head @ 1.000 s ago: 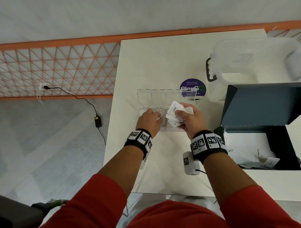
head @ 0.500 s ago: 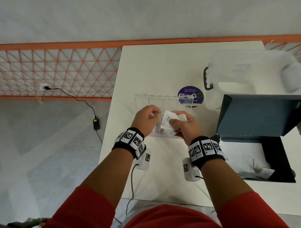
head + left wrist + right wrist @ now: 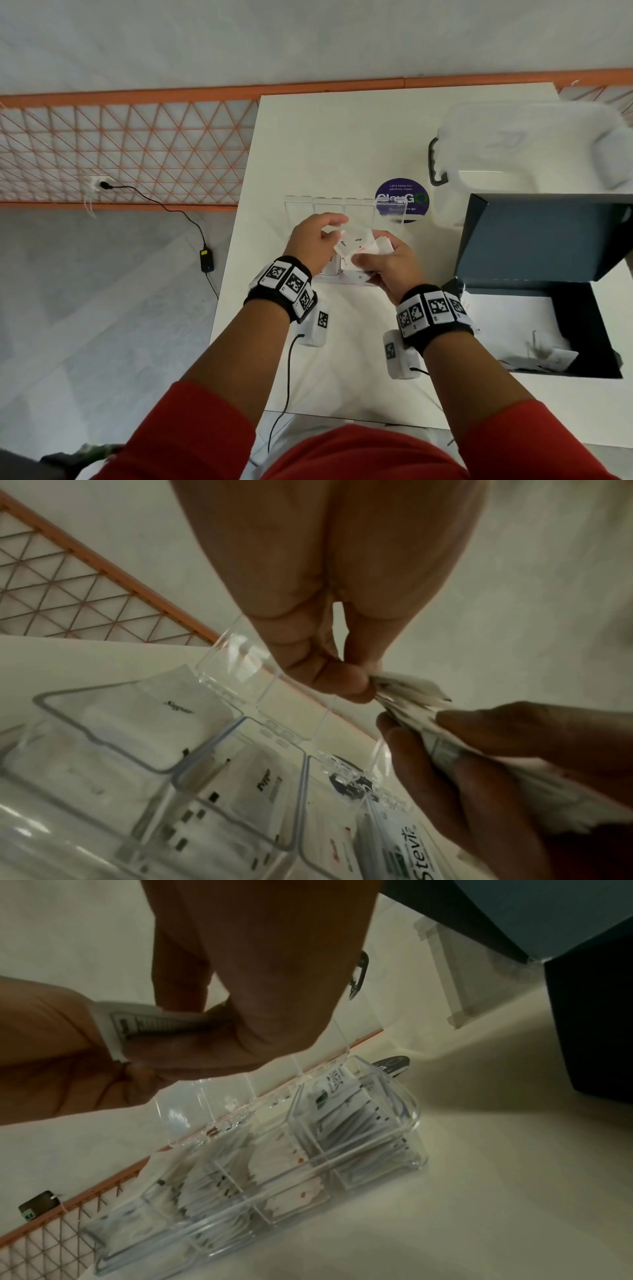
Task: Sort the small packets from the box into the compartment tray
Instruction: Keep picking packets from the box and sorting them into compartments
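Note:
A clear compartment tray (image 3: 356, 279) (image 3: 236, 799) (image 3: 308, 1164) with its lid up stands mid-table, white packets in its cells. My right hand (image 3: 380, 263) (image 3: 240, 1020) grips a fanned stack of white packets (image 3: 359, 246) (image 3: 479, 764) (image 3: 150, 1020) just above the tray. My left hand (image 3: 317, 238) (image 3: 342, 680) pinches the edge of one packet (image 3: 407, 688) at the top of that stack. The dark box (image 3: 582, 329) lies open to the right, with a few packets (image 3: 551, 356) left inside.
A translucent lidded tub (image 3: 534, 150) with a dark handle stands at the back right. A purple round sticker (image 3: 402, 198) lies behind the tray. The table's left edge (image 3: 236, 240) is close to my left wrist; a cable and adapter (image 3: 207, 257) lie on the floor.
My left hand has left the tray's left cells and risen to the stack in my right hand, where it now pinches a packet. The right hand has stayed over the tray.

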`<state>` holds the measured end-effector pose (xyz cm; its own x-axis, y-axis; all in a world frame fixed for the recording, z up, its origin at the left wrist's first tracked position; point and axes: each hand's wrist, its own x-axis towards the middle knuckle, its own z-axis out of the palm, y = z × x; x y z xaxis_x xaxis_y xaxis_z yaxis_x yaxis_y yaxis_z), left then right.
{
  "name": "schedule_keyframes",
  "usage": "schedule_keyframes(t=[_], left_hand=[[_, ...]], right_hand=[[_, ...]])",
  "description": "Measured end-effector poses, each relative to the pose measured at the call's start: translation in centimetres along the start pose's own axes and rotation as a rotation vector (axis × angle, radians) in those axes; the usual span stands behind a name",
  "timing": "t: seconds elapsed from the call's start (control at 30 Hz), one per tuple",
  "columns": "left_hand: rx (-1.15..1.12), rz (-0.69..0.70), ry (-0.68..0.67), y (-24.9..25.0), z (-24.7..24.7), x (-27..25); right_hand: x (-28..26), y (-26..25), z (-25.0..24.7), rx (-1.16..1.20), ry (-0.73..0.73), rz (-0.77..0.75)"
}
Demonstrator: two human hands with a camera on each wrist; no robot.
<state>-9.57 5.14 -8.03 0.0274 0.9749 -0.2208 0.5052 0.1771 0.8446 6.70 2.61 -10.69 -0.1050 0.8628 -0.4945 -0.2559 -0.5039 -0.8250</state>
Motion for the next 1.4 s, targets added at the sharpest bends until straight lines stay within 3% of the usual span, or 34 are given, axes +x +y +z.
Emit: schedule_keyframes(t=[0.27,0.47,0.63,0.8,0.9,1.1,1.2,1.33,1.4], left_hand=[[0.214,0.084,-0.039,0.4,0.0,-0.5],[0.245,0.096,-0.001,0.9,0.0,-0.8],[0.156,0.000,0.065,-0.1,-0.5,-0.8],[-0.105,-0.180,0.081,-1.4,-1.1,-0.6],[-0.108,-0.196,0.071,-1.9,-1.2,-0.5],[0.080,-0.142,0.159,-3.1,-0.8,-0.4],[0.182,-0.101,0.075,-3.4,-0.1,-0.2],[0.482,0.003,-0.051,-3.9,1.1,0.4],[0.679,0.068,-0.043,-4.4,1.5,0.5]], right_hand=[[0.2,0.0,0.3,0.087,-0.004,-0.001],[0.5,0.3,1.0,0.065,0.105,0.004],[0.6,0.5,1.1,0.070,0.115,0.000],[0.6,0.7,1.1,0.088,0.133,0.002],[0.6,0.7,1.1,0.086,0.137,-0.004],[0.5,0.8,0.9,0.086,0.143,-0.012],[0.6,1.0,0.7,0.089,0.156,-0.013],[0.6,1.4,0.4,0.095,0.165,-0.010],[0.6,1.5,0.3,0.103,0.162,-0.003]])
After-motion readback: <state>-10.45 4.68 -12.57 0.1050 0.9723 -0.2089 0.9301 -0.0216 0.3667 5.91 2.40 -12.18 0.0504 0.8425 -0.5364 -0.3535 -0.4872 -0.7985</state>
